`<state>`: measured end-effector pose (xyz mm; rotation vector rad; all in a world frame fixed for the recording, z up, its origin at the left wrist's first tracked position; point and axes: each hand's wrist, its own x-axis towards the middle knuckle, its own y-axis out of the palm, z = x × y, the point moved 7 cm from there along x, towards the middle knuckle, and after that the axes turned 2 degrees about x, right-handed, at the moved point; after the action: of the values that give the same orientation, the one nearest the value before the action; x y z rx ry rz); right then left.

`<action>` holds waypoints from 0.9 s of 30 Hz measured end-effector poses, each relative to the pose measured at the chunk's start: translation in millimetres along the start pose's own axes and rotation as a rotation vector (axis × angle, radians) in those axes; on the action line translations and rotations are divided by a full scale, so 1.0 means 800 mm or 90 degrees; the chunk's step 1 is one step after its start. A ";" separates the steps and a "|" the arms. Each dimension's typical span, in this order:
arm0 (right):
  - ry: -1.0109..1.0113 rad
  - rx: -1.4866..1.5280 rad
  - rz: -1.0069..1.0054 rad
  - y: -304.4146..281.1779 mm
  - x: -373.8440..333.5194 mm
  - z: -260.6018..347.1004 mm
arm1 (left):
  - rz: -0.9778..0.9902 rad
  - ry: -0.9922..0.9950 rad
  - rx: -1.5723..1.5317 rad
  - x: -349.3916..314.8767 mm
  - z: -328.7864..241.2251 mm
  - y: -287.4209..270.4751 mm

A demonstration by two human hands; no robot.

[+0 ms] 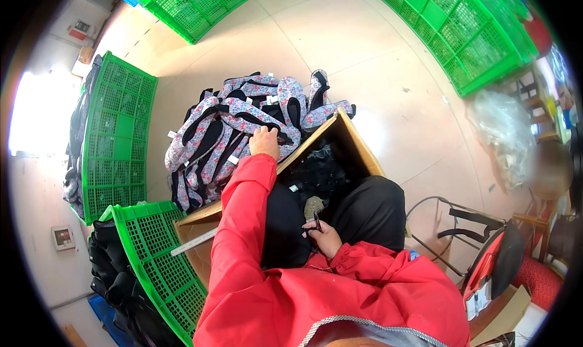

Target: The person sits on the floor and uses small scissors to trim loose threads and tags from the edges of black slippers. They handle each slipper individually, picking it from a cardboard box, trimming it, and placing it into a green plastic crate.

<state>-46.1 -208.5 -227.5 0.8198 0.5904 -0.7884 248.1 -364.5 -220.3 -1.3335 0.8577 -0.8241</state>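
Observation:
My left hand (pixel 265 143) reaches forward onto a heap of grey floral padded fabric pieces (pixel 200 128). They are slipper-like in shape, with black lining and small white tags. Its fingers close on the edge of one floral piece (pixel 246 117) at the near side of the heap. In my lap, my right hand (pixel 327 240) grips a small dark tool (pixel 317 222) that looks like thread snips; its lower part is hidden by the fingers. An open cardboard box (pixel 358 141) stands before my knees, with black material (pixel 319 171) inside.
Green mesh crates stand at the left (pixel 121 134), near left (pixel 155 256), far side (pixel 188 6) and far right (pixel 455 31). Black items (pixel 112 268) fill the near-left crate. Clear plastic (pixel 501 134) and a folding chair (pixel 495 256) are at the right.

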 end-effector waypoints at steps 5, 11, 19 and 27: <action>-0.024 0.000 0.006 0.001 0.000 0.002 | -0.138 0.057 -0.024 -0.003 -0.009 -0.035; -0.001 0.002 0.021 0.007 -0.012 0.017 | -0.253 0.156 -0.054 -0.035 0.003 -0.100; -0.158 -0.008 0.054 0.012 -0.025 0.029 | -0.346 0.229 -0.190 -0.146 -0.003 -0.226; -0.304 0.051 0.115 0.026 -0.095 0.074 | -0.208 0.191 -0.267 -0.331 -0.013 -0.333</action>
<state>-63.8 -218.8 -130.7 0.7124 0.0589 -0.8090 112.6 -152.5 58.5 -1.7776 1.1056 -1.1635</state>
